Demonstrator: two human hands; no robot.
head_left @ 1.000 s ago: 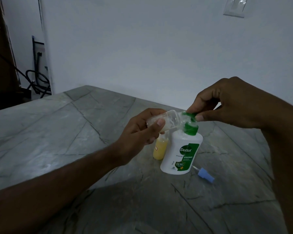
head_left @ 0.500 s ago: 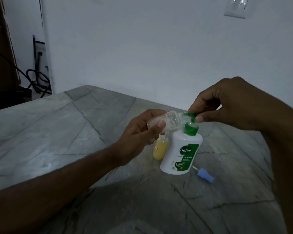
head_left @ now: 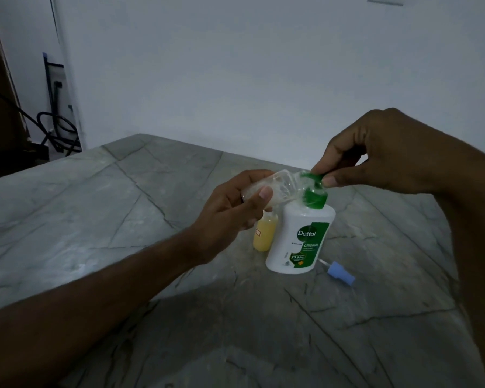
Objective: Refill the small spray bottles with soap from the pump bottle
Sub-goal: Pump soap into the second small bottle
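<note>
My left hand [head_left: 230, 208] wraps the clear spray bottle [head_left: 275, 189], tilted, mouth at the green pump nozzle [head_left: 314, 180] of the Dettol bottle [head_left: 300, 242] standing on the desk [head_left: 123, 219]. Right-hand fingers [head_left: 331, 180] pinch that pump head. Thin plastic, probably light and slippery; hold mid-body. Label reads "Dettol", "ORIGINAL", "99.99%".

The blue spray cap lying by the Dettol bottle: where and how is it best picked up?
Probably by the wide blue body of the spray cap, pinched across its sides from above. It lies flat on the table, its thin tube pointing toward the pump bottle.
</note>
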